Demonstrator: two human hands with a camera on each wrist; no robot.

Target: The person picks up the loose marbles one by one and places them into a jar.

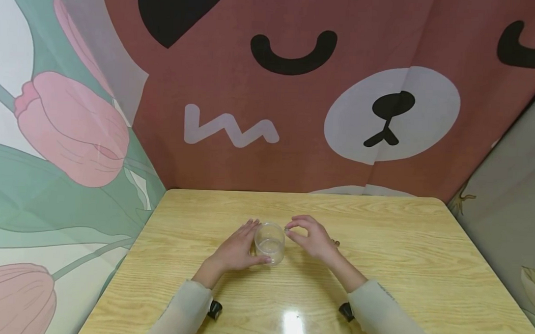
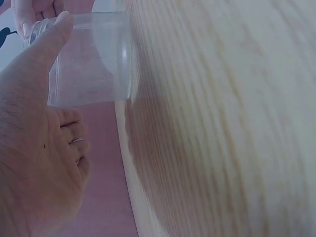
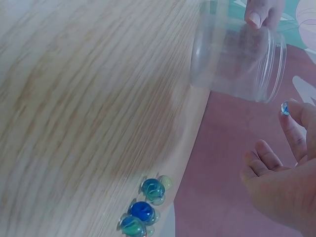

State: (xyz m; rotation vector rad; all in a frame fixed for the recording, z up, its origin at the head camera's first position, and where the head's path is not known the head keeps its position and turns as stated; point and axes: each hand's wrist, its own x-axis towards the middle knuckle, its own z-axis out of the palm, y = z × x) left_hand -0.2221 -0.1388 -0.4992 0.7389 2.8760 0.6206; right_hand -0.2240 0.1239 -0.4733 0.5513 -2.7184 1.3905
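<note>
A clear jar [image 1: 270,245] without a lid stands upright on the wooden table, and nothing shows inside it. My left hand [image 1: 239,248] holds it from the left, thumb across the near side and fingers along the far side. Between thumb and fingertip, my right hand [image 1: 310,237] pinches a small clear marble [image 3: 285,108] with blue in it. That marble is just right of the jar's rim, at about rim height. Several glass marbles, among them a blue marble [image 3: 142,211] and a teal marble [image 3: 153,189], lie grouped on the table beyond my right wrist, partly hidden in the head view.
The light wooden table [image 1: 195,208] ends at a hanging cloth [image 1: 214,165] with a bear face. Flowered cloth [image 1: 74,131] hangs along the left side, and a grey cloth [image 1: 514,195] along the right.
</note>
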